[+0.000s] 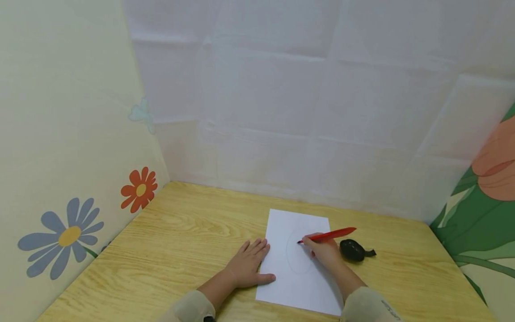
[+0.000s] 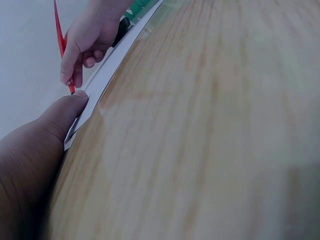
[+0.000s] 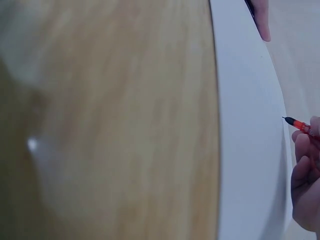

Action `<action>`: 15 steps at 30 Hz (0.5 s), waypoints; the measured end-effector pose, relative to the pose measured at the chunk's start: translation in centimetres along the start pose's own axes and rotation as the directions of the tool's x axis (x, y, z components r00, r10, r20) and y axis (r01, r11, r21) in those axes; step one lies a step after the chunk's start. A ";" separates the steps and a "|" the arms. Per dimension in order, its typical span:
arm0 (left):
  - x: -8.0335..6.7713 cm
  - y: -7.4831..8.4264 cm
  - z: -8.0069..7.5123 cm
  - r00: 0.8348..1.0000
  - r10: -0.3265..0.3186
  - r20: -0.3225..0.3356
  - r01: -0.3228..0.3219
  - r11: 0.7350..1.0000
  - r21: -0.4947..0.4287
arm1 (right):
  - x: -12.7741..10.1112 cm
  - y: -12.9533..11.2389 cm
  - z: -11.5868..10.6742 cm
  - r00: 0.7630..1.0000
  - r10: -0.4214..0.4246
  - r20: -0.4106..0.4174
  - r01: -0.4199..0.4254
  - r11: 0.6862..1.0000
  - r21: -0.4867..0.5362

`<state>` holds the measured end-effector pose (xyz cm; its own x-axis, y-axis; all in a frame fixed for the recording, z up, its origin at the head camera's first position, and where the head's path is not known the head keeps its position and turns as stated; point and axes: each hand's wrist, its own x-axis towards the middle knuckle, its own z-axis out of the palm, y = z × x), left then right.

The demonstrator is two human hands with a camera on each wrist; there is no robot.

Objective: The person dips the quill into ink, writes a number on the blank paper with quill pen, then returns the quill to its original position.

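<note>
Red pen (image 1: 327, 235) pinched in right hand (image 1: 323, 251), tip down on paper (image 1: 295, 286); left hand (image 1: 247, 266) flat (fingers straight) beside, pressing paper edge.

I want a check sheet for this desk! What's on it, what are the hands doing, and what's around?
Surface: wooden table, light grain, bare parts look clean.
Job's things: white paper with a faint pencilled oval; red pen, tip on the paper.
Clutter: small dark rounded object beside the right hand, kind unclear.
Grips: left hand lies flat, pressing the paper's left edge; right hand holds the pen.
Cables: nothing seen.
Surroundings: white sheet wall behind, flower-painted panel at left, leaf and flower panel at right.
</note>
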<state>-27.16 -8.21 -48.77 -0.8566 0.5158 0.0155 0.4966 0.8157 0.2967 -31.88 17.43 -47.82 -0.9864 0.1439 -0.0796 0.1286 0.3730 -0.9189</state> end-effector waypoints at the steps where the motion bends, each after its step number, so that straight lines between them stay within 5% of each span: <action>1: 0.0 0.0 0.0 1.000 0.000 0.000 0.000 1.000 0.000 | 0.0 0.0 0.0 1.000 0.005 -0.002 -0.005 1.000 -0.001; 15: 0.0 -0.1 0.2 1.000 0.000 -0.008 0.000 1.000 0.004 | 0.0 -0.3 0.4 1.000 -0.023 0.012 0.023 1.000 0.011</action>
<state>-27.21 -8.22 -48.96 -0.8576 0.5138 0.0226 0.4971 0.8168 0.2928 -31.92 16.99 -47.72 -0.9902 0.1243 -0.0630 0.1048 0.3657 -0.9248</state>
